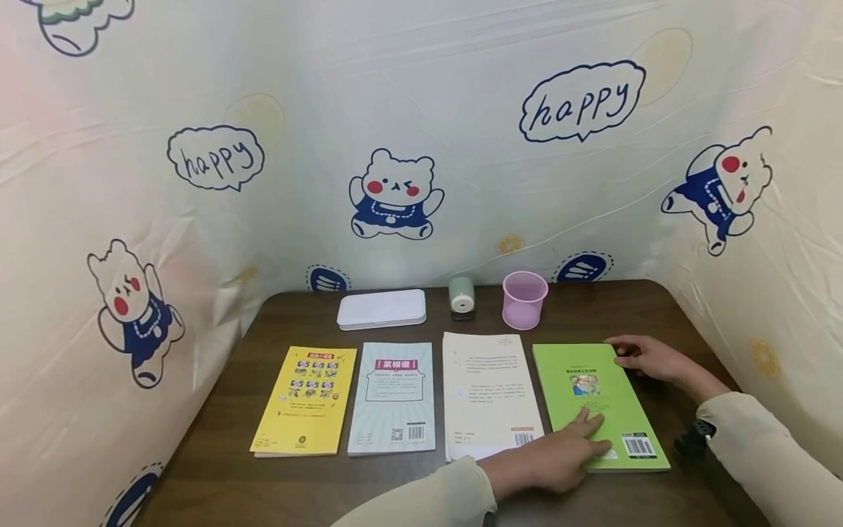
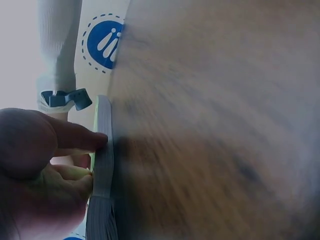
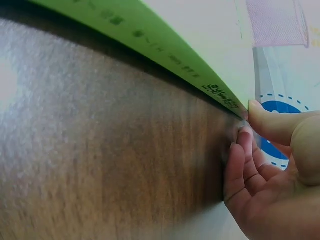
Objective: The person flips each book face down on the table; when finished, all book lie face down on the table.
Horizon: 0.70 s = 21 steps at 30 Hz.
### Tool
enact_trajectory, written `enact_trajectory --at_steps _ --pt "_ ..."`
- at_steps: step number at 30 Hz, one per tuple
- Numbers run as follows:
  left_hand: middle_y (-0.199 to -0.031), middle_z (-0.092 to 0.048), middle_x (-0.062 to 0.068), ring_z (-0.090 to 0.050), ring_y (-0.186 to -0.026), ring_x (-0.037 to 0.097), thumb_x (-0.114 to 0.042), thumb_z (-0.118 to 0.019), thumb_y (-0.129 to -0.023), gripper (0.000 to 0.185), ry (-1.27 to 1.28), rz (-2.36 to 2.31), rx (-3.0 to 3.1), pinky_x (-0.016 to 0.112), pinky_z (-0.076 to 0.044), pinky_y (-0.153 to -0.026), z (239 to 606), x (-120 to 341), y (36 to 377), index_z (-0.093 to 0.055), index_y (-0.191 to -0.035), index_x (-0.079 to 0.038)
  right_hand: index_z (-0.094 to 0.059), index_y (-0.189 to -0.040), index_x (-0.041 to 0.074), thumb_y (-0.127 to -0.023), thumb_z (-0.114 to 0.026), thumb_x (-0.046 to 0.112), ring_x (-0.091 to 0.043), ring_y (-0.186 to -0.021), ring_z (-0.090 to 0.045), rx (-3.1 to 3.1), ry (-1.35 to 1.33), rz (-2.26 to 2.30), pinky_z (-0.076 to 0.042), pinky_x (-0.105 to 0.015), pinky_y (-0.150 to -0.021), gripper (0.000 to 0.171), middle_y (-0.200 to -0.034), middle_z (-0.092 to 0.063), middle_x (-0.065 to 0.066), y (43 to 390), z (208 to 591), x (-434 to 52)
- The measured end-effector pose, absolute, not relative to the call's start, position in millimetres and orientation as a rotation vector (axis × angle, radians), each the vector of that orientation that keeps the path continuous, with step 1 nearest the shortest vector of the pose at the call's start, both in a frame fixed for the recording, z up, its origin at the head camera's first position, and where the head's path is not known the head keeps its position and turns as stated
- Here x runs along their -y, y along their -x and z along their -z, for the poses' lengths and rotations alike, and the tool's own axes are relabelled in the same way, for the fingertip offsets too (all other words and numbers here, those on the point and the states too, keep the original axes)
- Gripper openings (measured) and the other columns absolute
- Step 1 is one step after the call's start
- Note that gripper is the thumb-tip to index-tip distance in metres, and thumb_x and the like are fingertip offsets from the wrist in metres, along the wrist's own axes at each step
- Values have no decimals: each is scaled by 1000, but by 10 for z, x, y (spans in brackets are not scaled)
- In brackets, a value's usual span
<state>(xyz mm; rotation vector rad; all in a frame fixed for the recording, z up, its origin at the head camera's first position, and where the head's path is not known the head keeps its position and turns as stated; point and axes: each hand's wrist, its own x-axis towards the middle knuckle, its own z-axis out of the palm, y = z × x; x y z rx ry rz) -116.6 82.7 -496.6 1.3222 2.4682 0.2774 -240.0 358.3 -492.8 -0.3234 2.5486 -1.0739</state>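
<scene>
Head view: four books lie in a row on the desk [image 1: 276, 483], the green book [image 1: 596, 402] rightmost, right of the white book [image 1: 487, 395]; both hands sit at it, so I judge it the one in hand and not yet lifted; left hand [image 1: 560, 457] lies flat on its cover. Right wrist view alone shows the right hand [image 3: 270, 150] pinching its far corner; left wrist view shows the page edge.

Bare bench [image 1: 665, 307] is left at 3 o'clock of the green book [image 1: 596, 402] and along the near edge at 6. At 12, passage is blocked by a pink cup [image 1: 524, 299], a sharpener [image 1: 462, 296] and a white case [image 1: 382, 308].
</scene>
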Motion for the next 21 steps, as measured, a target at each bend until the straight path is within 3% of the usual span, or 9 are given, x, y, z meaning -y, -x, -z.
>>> enact_trajectory --at_steps 9,16,21 --pt "-173 -12 3 -4 -159 21 -28 -65 -103 57 -1313 -307 -2429 20 -16 -123 5003 -846 1192 -45 -156 -23 -49 -144 -10 -104 -61 13 -31 -99 -53 -2563 318 1045 -53 -36 -72 48 -114 -56 -21 2405 4938 -3570" --pt "-172 -16 5 -7 -158 23 -30 -63 -103 55 -1314 -337 -2437 21 -16 -123 4982 -835 1200 -47 -155 -22 -48 -145 -10 -104 -61 12 -29 -99 -52 -2557 318 1060 -52 -37 -72 48 -114 -55 -20 2408 4950 -3570" --pt "-170 -23 2 -13 -158 22 -36 -60 -105 49 -1269 -500 -2429 24 -22 -123 5002 -818 1235 -52 -152 -23 -49 -145 -9 -104 -60 12 -30 -99 -52 -2554 306 1059 -52 -37 -72 47 -114 -55 -20 2408 4945 -3569"
